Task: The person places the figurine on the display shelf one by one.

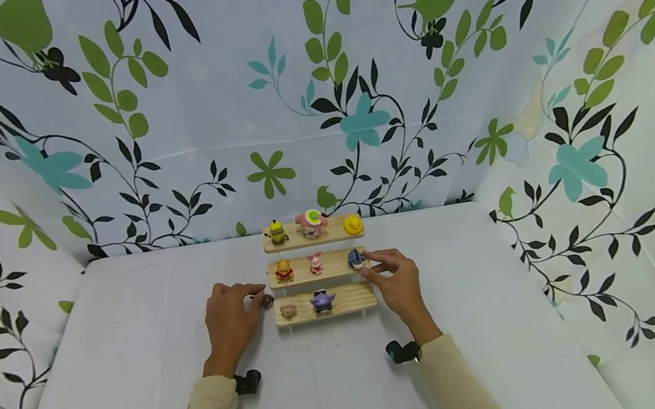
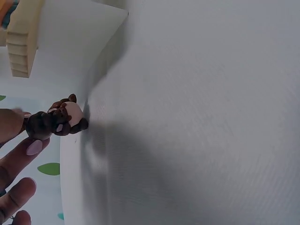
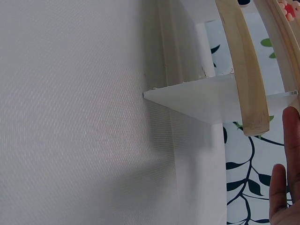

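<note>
A three-tier wooden shelf point(image 1: 345, 301) stands mid-table and holds several small toy figures. My left hand point(image 1: 260, 297) sits left of the bottom tier and pinches a small brown figure point(image 1: 267, 301) in its fingertips. In the left wrist view that brown figure point(image 2: 58, 119) hangs just above the white table, with the shelf's end point(image 2: 21, 42) beyond. My right hand point(image 1: 367, 265) is at the right end of the middle tier. Its thumb and index finger pinch a blue figure point(image 1: 355, 259) standing there. The right wrist view shows only fingers point(image 3: 291, 140) beside the shelf boards point(image 3: 239, 70).
The top tier carries a yellow minion point(image 1: 276, 231), a pink figure point(image 1: 311, 223) and a yellow duck point(image 1: 353, 225). Two orange and pink figures share the middle tier, and a beige and a purple figure point(image 1: 322, 300) the bottom. Floral cloth walls point(image 1: 307, 91) enclose the white table point(image 1: 131, 356).
</note>
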### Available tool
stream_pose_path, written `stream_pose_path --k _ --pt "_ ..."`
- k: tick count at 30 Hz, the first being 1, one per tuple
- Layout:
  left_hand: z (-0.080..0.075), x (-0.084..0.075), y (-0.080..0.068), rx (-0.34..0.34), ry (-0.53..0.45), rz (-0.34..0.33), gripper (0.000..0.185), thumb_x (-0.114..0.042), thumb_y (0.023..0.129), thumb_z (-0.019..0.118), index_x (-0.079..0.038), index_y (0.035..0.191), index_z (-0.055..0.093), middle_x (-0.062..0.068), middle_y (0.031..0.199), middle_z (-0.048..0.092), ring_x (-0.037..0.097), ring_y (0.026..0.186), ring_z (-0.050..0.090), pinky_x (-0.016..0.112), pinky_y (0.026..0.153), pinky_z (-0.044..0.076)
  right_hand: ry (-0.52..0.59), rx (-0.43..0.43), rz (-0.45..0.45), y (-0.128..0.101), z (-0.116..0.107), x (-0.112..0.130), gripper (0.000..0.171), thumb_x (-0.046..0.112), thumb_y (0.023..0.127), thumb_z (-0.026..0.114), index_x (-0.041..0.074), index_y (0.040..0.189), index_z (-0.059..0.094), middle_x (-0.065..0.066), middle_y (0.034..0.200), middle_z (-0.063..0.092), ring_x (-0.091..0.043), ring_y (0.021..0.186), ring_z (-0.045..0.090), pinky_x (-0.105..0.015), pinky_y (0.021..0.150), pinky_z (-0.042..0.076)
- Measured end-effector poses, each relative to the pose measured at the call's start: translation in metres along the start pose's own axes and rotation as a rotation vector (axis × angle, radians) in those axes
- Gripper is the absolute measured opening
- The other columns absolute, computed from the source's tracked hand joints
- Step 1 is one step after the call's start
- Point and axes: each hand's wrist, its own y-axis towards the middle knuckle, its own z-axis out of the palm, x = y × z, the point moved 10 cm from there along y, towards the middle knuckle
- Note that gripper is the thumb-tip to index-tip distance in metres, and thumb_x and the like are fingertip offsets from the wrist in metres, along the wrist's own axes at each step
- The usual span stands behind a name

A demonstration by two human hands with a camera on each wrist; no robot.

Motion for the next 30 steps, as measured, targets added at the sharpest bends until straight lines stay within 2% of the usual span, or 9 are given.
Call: stream_pose_path --k 3,7,15,19,24,30 --pt "0.006 0.002 0.000 0.022 -0.019 -0.004 0.025 -0.023 0.088 0.089 -0.013 0.111 0.085 0.005 0.098 0.083 0.025 0.081 0.052 0.039 0.070 0.038 0.002 -0.008 0.003 0.002 0.001 -0.005 0.038 0.002 0.089 0.083 0.006 0.126 0.078 -0.016 0.125 0.071 -0.039 0.101 0.072 -0.053 0.098 0.057" --pt "0.014 0.007 0.000 0.061 -0.055 -0.043 0.033 -0.022 0.086 0.090 -0.013 0.117 0.083 0.004 0.099 0.083 0.024 0.082 0.051 0.036 0.070 0.036 0.000 -0.010 0.010 0.002 0.002 -0.007 0.038 0.003 0.089 0.083 0.008 0.126 0.078 -0.014 0.125 0.071 -0.037 0.101 0.072 -0.053 0.098 0.058" --pt "0.021 0.013 -0.004 0.114 -0.100 -0.121 0.028 -0.024 0.090 0.087 -0.012 0.114 0.083 0.005 0.103 0.082 0.026 0.093 0.058 0.042 0.077 0.046 0.008 -0.002 -0.007 0.000 0.000 0.000 0.039 0.000 0.088 0.083 0.005 0.126 0.078 -0.017 0.124 0.071 -0.039 0.099 0.072 -0.055 0.100 0.056" --pt "0.014 0.016 -0.007 0.078 -0.125 -0.130 0.029 -0.026 0.087 0.089 -0.012 0.112 0.083 0.005 0.101 0.082 0.027 0.093 0.060 0.044 0.077 0.048 0.028 0.014 -0.033 -0.005 -0.001 0.016 0.037 -0.001 0.089 0.083 0.001 0.126 0.077 -0.020 0.124 0.071 -0.040 0.098 0.072 -0.058 0.100 0.056" --pt "-0.003 0.018 -0.009 0.016 -0.157 -0.121 0.030 -0.024 0.083 0.093 -0.012 0.110 0.084 0.004 0.096 0.082 0.030 0.091 0.062 0.042 0.074 0.048 0.024 0.021 -0.020 -0.008 -0.002 0.024 0.037 0.002 0.090 0.083 0.003 0.127 0.077 -0.018 0.125 0.071 -0.038 0.099 0.072 -0.055 0.101 0.056" --pt "-0.020 0.020 -0.013 0.012 -0.142 -0.146 0.031 -0.025 0.082 0.093 -0.014 0.110 0.084 0.007 0.096 0.078 0.031 0.091 0.062 0.036 0.073 0.043 0.026 0.008 -0.021 -0.009 -0.003 0.025 0.037 0.000 0.089 0.083 0.003 0.125 0.078 -0.019 0.124 0.071 -0.042 0.099 0.072 -0.057 0.100 0.056"
